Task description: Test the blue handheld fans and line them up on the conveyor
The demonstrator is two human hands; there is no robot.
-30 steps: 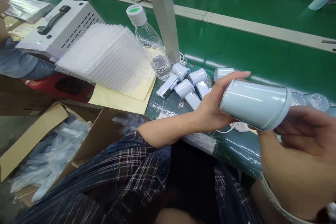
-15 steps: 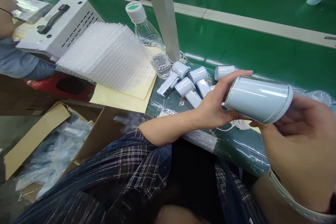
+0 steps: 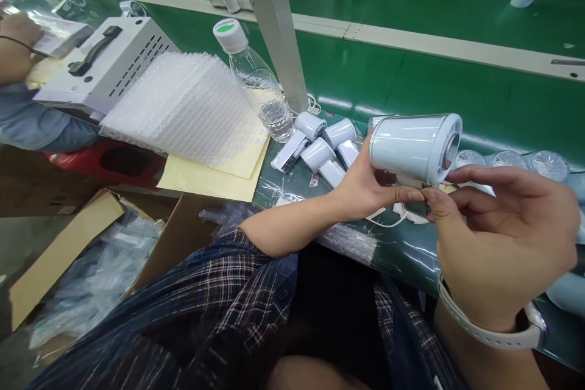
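A light-blue cylindrical housing (image 3: 406,143) is held up over the table, tilted, its ringed round opening facing right. My left hand (image 3: 365,189) grips it from the left, thumb along its underside. My right hand (image 3: 498,237) is closed at the lower right edge, its thumb tip meeting the left thumb under the housing; what lies between those fingertips is partly hidden. Left of my hands lie several similar light-blue pieces with flat handles (image 3: 317,155). More round-ended pieces in clear wrap (image 3: 507,161) stand in a row beyond my right hand.
A water bottle (image 3: 260,88) stands beside a metal post (image 3: 278,30). Left are stacked bubble-wrap sheets (image 3: 178,103), yellow sheets (image 3: 205,177) and a grey machine (image 3: 105,67). A co-worker's arm (image 3: 31,109) is far left. A carton (image 3: 155,250) of plastic bags sits below.
The housing has turned so its open end shows, and it has moved left and up. My right hand has shifted from around its end to its lower edge.
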